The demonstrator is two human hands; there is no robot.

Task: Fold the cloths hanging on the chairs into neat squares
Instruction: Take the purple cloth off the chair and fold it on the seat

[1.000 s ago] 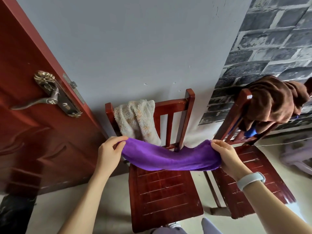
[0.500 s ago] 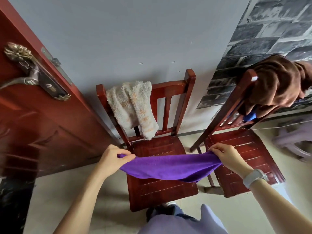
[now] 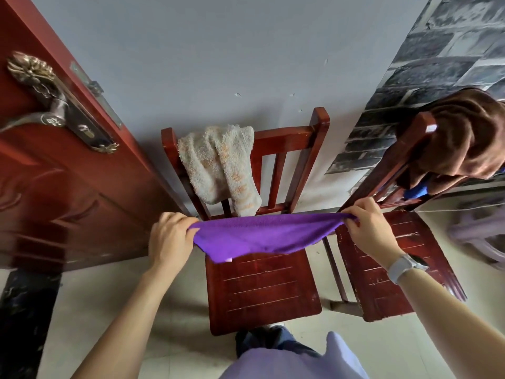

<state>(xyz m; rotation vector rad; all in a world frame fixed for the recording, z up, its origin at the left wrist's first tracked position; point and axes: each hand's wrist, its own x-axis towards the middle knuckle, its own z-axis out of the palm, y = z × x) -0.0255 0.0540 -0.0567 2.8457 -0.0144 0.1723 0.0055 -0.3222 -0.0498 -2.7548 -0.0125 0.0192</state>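
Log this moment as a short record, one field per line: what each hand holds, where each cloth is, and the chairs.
left hand: left hand grips the left end of the purple cloth
right hand: right hand pinches its right end; a watch is on that wrist
purple cloth: stretched between the hands above the seat of the middle chair, lower edge sagging
cream towel: cream towel draped over the middle chair's backrest, unfolded
brown cloth: brown cloth bunched over the backrest of the right chair
folded squares in view: none

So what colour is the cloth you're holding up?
Purple, plain with no pattern. The purple cloth shows best in the head view, stretched between both hands over the chair seat.
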